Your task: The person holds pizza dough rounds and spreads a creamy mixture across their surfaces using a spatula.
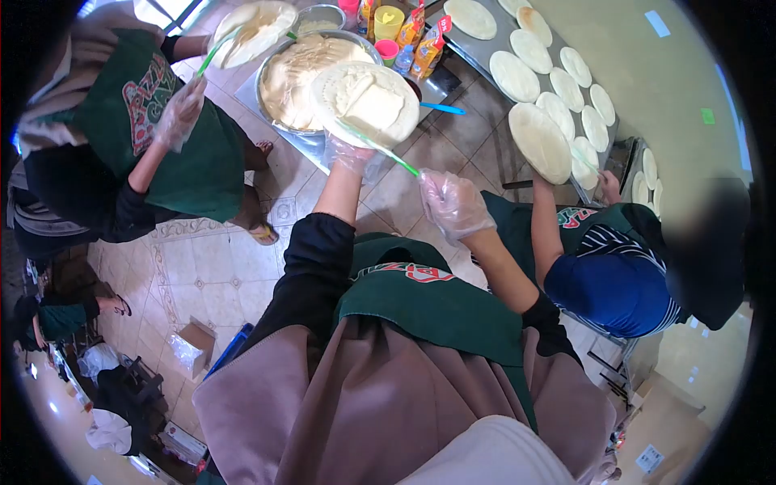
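My gloved left hand [350, 152] holds up a round, pale flatbread [327, 95] from beneath, most of its fingers hidden under the bread. A thick creamy spread [376, 103] lies across the middle of the bread. In my gloved right hand [455, 206] is a spatula with a green handle [404, 165], its far end resting at the spread. Directly behind the bread stands a large metal bowl [260, 87] filled with a pale, creamy mixture [295, 69].
At left a co-worker's gloved hand [183, 113] grips another green spatula over a flatbread [255, 32]. Cups, a bottle and orange packets [428, 52] stand beyond the bowl. To the right, a co-worker holds a flatbread [540, 144] near a table [495, 42] bearing several more.
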Available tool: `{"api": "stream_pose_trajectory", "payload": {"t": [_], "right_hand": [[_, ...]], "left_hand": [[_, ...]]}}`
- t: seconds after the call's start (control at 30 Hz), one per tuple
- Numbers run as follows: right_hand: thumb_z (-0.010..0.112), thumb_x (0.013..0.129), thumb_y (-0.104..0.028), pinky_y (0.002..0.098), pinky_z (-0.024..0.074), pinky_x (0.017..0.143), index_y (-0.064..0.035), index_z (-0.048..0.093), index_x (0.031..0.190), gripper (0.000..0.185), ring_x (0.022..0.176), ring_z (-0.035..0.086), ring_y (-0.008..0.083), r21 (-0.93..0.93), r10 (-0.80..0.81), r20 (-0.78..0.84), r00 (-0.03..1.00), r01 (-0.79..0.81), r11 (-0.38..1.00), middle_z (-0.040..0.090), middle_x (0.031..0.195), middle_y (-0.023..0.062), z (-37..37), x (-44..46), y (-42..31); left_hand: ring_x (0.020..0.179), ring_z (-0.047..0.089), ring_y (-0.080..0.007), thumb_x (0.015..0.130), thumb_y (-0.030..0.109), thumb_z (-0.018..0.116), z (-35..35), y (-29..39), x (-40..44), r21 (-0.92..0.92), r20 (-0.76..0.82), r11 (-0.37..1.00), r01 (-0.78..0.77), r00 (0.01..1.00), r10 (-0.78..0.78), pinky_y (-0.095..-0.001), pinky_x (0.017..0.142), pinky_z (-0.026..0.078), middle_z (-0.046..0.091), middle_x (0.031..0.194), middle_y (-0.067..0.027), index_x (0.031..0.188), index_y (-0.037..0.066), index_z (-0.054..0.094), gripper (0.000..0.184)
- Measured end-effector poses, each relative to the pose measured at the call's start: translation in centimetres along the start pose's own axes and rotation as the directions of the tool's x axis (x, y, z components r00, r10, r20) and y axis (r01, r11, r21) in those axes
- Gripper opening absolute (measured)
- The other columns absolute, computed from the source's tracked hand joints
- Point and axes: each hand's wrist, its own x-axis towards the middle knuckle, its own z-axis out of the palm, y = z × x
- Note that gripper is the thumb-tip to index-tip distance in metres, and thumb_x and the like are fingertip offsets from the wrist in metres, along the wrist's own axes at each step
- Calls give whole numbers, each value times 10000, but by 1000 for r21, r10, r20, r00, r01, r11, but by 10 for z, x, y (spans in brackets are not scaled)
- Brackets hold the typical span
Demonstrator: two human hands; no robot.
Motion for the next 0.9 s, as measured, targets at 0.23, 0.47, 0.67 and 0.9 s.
{"api": "stream_pose_trajectory", "payload": {"t": [0.23, 0.47, 0.67, 0.9], "right_hand": [[451, 927, -335, 495, 448, 653, -66, 611, 855, 321, 747, 581, 422, 28, 369, -90, 925, -368, 930, 593, 786, 236, -32, 14, 13], [439, 932, -330, 497, 446, 670, -71, 618, 861, 323, 765, 578, 421, 30, 215, -44, 976, -214, 976, 593, 798, 226, -14, -19, 18], [463, 933, -291, 413, 466, 588, -53, 647, 898, 302, 634, 625, 318, 238, 86, 140, 986, -118, 964, 595, 684, 201, -26, -33, 8], [472, 924, -345, 415, 484, 652, -69, 660, 971, 337, 738, 628, 369, 89, 279, -139, 950, -269, 959, 621, 784, 223, -53, -7, 16]], "left_hand": [[1212, 442, -347, 903, 514, 354, 22, -10, -23, 10, 37, 1000, 0, 999, 0, -539, 1018, 350, 429, 1355, -145, 1355, 84, 378, 624], [1208, 454, -334, 902, 532, 326, 45, -28, -15, -226, 297, 956, 184, 948, -112, -535, 999, 376, 465, 1329, -122, 1345, 131, 401, 602], [1204, 453, -338, 893, 555, 313, 26, -34, -15, 42, 92, 998, 42, 995, -46, -526, 1013, 363, 467, 1320, -129, 1335, 121, 406, 626], [1225, 435, -348, 890, 552, 328, 32, -19, -30, -135, 218, 983, 122, 972, -91, -539, 1015, 348, 431, 1357, -151, 1360, 101, 377, 653]]}}
